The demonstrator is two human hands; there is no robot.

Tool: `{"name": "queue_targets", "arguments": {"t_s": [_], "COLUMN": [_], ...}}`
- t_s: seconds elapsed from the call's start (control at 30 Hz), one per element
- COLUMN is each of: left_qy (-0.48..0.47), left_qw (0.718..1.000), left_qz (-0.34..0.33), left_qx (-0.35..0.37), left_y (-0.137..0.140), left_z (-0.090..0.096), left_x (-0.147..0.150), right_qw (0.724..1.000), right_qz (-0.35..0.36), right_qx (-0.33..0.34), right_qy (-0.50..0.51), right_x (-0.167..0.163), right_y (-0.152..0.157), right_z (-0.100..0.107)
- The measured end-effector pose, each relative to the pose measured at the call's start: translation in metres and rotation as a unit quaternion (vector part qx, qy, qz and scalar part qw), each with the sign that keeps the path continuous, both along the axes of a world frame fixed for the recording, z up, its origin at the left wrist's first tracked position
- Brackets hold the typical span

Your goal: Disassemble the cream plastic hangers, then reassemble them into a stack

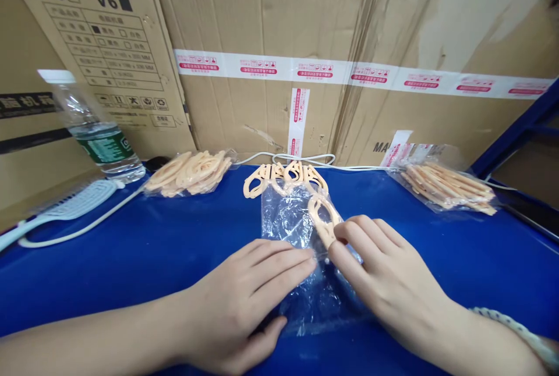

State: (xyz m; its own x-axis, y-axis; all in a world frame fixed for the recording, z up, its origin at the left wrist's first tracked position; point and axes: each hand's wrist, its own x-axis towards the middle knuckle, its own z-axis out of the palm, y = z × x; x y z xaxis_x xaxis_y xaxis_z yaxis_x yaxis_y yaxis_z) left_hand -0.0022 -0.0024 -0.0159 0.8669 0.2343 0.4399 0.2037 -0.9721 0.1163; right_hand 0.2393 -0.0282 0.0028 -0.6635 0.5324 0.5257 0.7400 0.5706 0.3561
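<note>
A clear plastic bag lies flat on the blue tabletop in front of me. My left hand rests on the bag's left side, fingers stretched out and pressed together, thumb apart. Between the thumb and fingers of my right hand is the lower end of a beige folding hanger, which lies over the bag's right part. I cannot tell whether this hanger is inside the bag or on top. Several more beige hangers sit in a row at the bag's far edge, partly behind the film.
Bagged beige hangers lie at the left and at the right. A water bottle and a pale blue hairbrush are at the far left. A white cable runs along the cardboard wall.
</note>
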Motion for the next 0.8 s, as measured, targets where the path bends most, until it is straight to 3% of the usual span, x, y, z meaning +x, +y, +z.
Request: {"name": "queue_targets", "arguments": {"t_s": [0.07,0.13,0.2,0.27,0.3,0.37,0.4,0.47,0.63,0.8], "left_qy": [-0.007,-0.014,-0.012,-0.004,-0.001,0.002,-0.001,-0.012,-0.028,-0.024], "left_qw": [1.0,1.0,1.0,1.0,1.0,1.0,1.0,1.0,1.0,1.0], "left_qz": [-0.002,-0.005,-0.002,0.005,0.007,0.006,0.005,0.004,0.006,0.008], "left_qx": [0.002,0.002,-0.001,-0.005,-0.007,-0.008,-0.006,0.0,0.004,-0.003], "left_y": [0.0,0.001,0.002,0.003,0.003,0.002,0.002,0.001,0.002,0.003], "left_z": [-0.001,-0.002,-0.002,0.0,0.001,0.003,0.003,0.003,-0.002,-0.006], "left_x": [0.0,0.001,0.001,0.001,0.001,0.001,0.001,0.0,-0.003,-0.005], "right_qw": [0.997,0.978,0.934,0.899,0.903,0.946,0.968,0.985,0.97,0.955], "right_qz": [-0.01,0.009,0.053,0.087,0.086,0.055,0.037,0.0,-0.059,-0.11], "right_qx": [-0.06,-0.174,-0.307,-0.377,-0.366,-0.272,-0.217,-0.173,-0.204,-0.238], "right_qy": [0.052,0.115,0.173,0.206,0.209,0.169,0.12,0.004,-0.122,-0.139], "right_x": [0.004,0.011,0.023,0.036,0.042,0.05,0.053,0.055,0.052,0.056], "right_y": [0.002,0.007,0.018,0.038,0.05,0.079,0.093,0.121,0.16,0.163], "right_z": [0.003,0.011,0.024,0.034,0.036,0.035,0.031,0.02,0.001,0.013]}}
